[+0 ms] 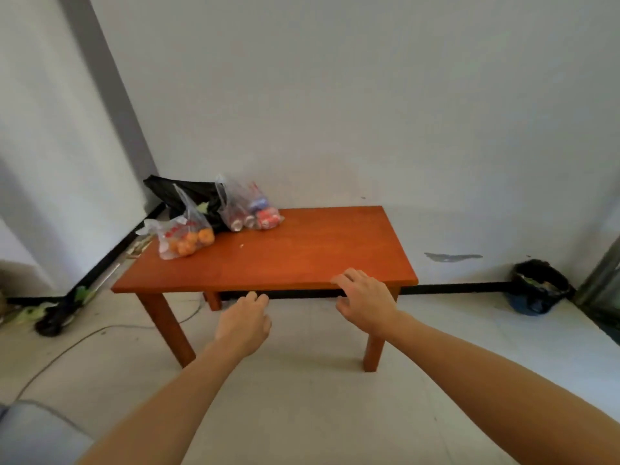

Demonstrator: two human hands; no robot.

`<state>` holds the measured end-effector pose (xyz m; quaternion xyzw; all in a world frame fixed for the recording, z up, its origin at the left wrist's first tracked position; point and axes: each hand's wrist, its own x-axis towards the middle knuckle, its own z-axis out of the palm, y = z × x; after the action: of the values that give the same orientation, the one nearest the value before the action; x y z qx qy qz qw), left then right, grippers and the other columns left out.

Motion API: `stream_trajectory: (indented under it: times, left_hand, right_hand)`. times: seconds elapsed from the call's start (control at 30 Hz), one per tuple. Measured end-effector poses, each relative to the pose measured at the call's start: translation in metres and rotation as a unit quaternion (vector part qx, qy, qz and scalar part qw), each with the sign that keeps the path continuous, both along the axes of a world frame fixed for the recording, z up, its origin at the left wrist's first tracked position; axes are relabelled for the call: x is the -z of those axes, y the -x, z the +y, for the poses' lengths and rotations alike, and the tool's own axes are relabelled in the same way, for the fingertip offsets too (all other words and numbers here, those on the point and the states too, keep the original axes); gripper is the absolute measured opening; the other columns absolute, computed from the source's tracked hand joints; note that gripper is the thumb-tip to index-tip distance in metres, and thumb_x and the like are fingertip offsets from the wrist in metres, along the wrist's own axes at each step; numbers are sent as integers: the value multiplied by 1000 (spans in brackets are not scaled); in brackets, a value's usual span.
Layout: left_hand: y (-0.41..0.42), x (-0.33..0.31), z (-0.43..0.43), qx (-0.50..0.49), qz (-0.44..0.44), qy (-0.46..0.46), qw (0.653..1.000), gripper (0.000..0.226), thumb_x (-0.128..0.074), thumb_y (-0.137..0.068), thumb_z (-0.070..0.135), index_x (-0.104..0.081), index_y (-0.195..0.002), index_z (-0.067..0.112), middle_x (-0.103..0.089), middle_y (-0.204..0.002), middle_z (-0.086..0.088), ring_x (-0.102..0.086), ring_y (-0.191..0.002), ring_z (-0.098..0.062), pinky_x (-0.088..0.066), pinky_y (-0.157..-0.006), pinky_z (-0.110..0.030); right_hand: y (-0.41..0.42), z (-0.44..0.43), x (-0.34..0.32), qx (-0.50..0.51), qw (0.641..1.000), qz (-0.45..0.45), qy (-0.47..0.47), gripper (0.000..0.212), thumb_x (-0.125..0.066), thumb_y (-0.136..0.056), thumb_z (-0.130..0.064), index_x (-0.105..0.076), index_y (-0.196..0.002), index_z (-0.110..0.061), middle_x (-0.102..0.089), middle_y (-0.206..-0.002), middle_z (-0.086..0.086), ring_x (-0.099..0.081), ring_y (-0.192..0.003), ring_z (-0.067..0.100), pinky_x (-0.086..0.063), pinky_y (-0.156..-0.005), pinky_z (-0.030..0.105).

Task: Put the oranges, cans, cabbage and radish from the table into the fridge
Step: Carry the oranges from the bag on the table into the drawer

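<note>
Clear bag point(181, 234): oranges point(196, 241) | second bag point(248, 209): cans point(258, 219) | hands empty, loosely spread

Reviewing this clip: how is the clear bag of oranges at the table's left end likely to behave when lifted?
The bag of oranges is thin clear plastic, so it will probably sag and swing. Several round fruits sit loose inside, so they will likely shift and bunch at the bottom. Its handles stand up free, probably the easiest grip.

1. Table point(302, 253): orange-brown wood, plain.
2. Oranges point(193, 241): orange, in clear bag with red print.
3. Cans point(258, 216): red, blue, silver.
4. Black bag point(188, 193).
5. Walls point(369, 95): off-white.
</note>
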<state>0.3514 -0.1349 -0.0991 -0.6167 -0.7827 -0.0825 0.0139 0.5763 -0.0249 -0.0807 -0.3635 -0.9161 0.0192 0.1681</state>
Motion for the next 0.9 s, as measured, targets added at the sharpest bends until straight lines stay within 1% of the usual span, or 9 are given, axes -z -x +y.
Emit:
stream_trajectory:
  times: [0.07, 0.13, 0.3, 0.4, 0.5, 0.6, 0.7, 0.8, 0.9]
  left_hand:
    - [31, 8, 7, -10, -9, 6, 1000, 22, -45, -95, 26, -51, -114, 19, -52, -109, -1, -53, -98, -18, -42, -71, -28]
    - [61, 15, 19, -18, -12, 11, 1000, 24, -44, -95, 25, -50, -117, 18, -52, -112, -1, -53, -101, -20, -41, -72, -30]
    - [142, 18, 72, -54, -6, 8, 999, 20, -46, -95, 27, -52, -112, 18, -52, -107, 0, -54, -102, -20, -46, -77, -33]
    - [192, 13, 101, -70, -16, 2, 997, 24, -48, -95, 28, -53, -117, 20, -53, -108, 2, -54, -100, -17, -48, -78, -30]
    - [243, 6, 120, -100, -25, -12, 995, 26, -48, -94, 30, -53, -119, 22, -53, -107, 4, -55, -97, -16, -49, -80, -31]
    - [295, 8, 131, -128, -23, -7, 991, 27, -47, -94, 31, -53, -118, 21, -54, -108, 3, -55, -100, -17, -48, -83, -32]
    - [352, 15, 144, -147, -27, -5, 989, 27, -47, -95, 31, -53, -119, 22, -53, -109, 5, -54, -100, -16, -48, -83, -30]
    - [410, 24, 159, -134, -22, -7, 991, 32, -46, -95, 30, -51, -125, 20, -54, -116, 3, -54, -105, -17, -47, -86, -30]
    - [474, 29, 176, -119, -24, -21, 992, 36, -46, -96, 28, -48, -131, 20, -54, -125, 1, -53, -112, -19, -44, -91, -32]
  right_hand:
    - [38, 17, 7, -19, 1000, -14, 15, 39, -48, -93, -29, -49, -131, -21, -52, -125, 0, -51, -110, 19, -49, -84, 34]
    - [75, 36, 15, -29, 999, -25, 30, 40, -47, -94, -29, -47, -133, -21, -50, -127, 1, -50, -112, 20, -48, -86, 35]
    - [165, 102, 28, -53, 997, -39, 37, 43, -49, -91, -26, -46, -134, -21, -50, -130, 3, -49, -116, 23, -47, -89, 37]
    - [219, 145, 23, -66, 996, -42, 44, 43, -49, -92, -26, -46, -134, -22, -50, -131, 3, -49, -117, 23, -47, -89, 37]
    - [276, 182, 15, -77, 995, -44, 40, 42, -50, -91, -27, -46, -133, -23, -50, -129, 2, -50, -116, 22, -48, -88, 37]
    - [334, 202, 17, -102, 992, -55, 44, 42, -49, -91, -28, -46, -133, -23, -51, -128, 1, -51, -115, 21, -47, -89, 36]
    - [395, 215, 25, -129, 989, -57, 33, 41, -48, -92, -28, -46, -133, -22, -51, -125, 0, -52, -111, 19, -47, -87, 34]
    - [459, 230, 39, -138, 988, -60, 25, 39, -47, -92, -28, -48, -131, -22, -53, -123, 0, -52, -110, 19, -48, -86, 34]
    - [528, 245, 51, -123, 990, -62, 28, 38, -48, -91, -27, -50, -128, -21, -54, -121, 1, -53, -111, 20, -48, -86, 36]
